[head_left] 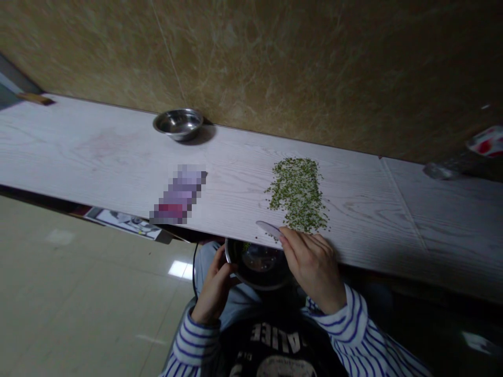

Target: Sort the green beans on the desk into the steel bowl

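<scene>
My left hand (217, 286) grips the left rim of a metal bowl (259, 287) held over my lap, just below the table edge. Inside the bowl are a few green beans and a shiny reflection. In my right hand (312, 264) is a flat, pale, round-ended piece (269, 229), its kind unclear, at the table's front edge above the bowl. Small green beans (299, 191), which look like mung beans, lie spread in a thin layer on the table beyond my right hand. A few stray ones sit near the edge by the pale piece.
A second metal bowl (178, 124) stands by the wall. A blurred-out flat object (178, 195), perhaps a phone, lies left of the beans. At the far right is a clear plastic bottle (448, 166) on its side. An open drawer (123, 222) shows under the narrow table (236, 173).
</scene>
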A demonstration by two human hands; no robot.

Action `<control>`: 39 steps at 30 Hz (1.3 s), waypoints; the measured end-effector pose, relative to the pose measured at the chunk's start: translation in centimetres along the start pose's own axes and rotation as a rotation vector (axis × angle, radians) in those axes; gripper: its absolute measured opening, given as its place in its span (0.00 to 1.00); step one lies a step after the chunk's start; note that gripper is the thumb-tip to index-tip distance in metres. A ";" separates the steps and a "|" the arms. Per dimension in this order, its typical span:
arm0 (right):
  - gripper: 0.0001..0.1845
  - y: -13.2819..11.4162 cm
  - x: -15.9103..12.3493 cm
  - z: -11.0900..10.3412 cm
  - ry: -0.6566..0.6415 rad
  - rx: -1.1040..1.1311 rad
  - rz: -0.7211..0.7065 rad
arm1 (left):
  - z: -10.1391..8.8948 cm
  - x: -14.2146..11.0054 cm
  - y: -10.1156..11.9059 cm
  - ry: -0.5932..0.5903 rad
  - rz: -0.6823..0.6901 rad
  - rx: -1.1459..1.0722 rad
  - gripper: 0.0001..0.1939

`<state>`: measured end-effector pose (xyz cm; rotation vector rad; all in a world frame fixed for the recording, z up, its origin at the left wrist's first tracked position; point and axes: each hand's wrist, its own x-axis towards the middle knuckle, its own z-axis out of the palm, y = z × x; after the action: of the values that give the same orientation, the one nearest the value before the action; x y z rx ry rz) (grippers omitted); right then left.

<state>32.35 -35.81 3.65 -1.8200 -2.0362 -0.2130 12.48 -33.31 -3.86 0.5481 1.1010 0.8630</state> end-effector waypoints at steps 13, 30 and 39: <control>0.11 -1.9 -1.0 -0.5 -0.071 0.096 -0.079 | 0.4 -0.5 -0.2 -0.036 -0.005 0.011 0.28; 0.10 4.9 -2.0 -1.4 0.230 -0.133 0.173 | 1.9 -0.6 -1.1 -0.002 -0.126 0.020 0.31; 0.08 5.0 3.4 -1.1 0.084 -0.182 0.047 | 1.6 -0.6 -0.8 0.059 -0.102 -0.021 0.33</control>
<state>37.23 -32.39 5.26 -1.9290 -1.9688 -0.4669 14.12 -34.17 -3.52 0.4476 1.1626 0.8051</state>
